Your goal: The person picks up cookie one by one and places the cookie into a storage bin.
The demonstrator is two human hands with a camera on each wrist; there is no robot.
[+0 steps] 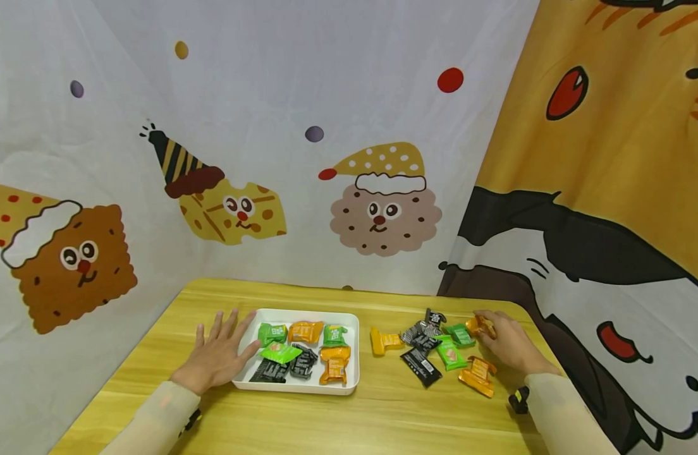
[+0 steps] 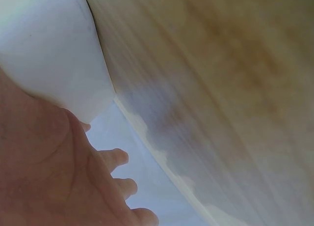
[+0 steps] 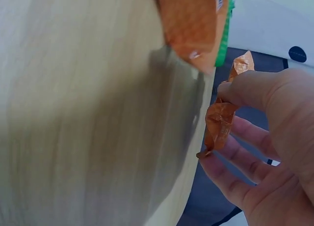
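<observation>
My right hand (image 1: 511, 343) pinches a small orange-wrapped snack (image 3: 219, 122) between thumb and fingers, at the right of the pile. Fingers spread, my left hand (image 1: 217, 357) is at the left side of a white tray (image 1: 303, 390), its thumb reaching over the rim. In the tray lie green packets (image 1: 279, 352), orange packets (image 1: 334, 364) and black packets (image 1: 303, 361). Loose on the table beside it are a black packet (image 1: 422, 367), a green packet (image 1: 451, 352) and an orange packet (image 1: 477, 376), among several others. The left wrist view shows no packets.
The wooden table (image 1: 303, 420) meets a printed cloth backdrop (image 1: 258, 95) at its rear and sides. Another orange packet (image 1: 385, 340) lies between the tray and the pile. My right hand is near the table's right edge.
</observation>
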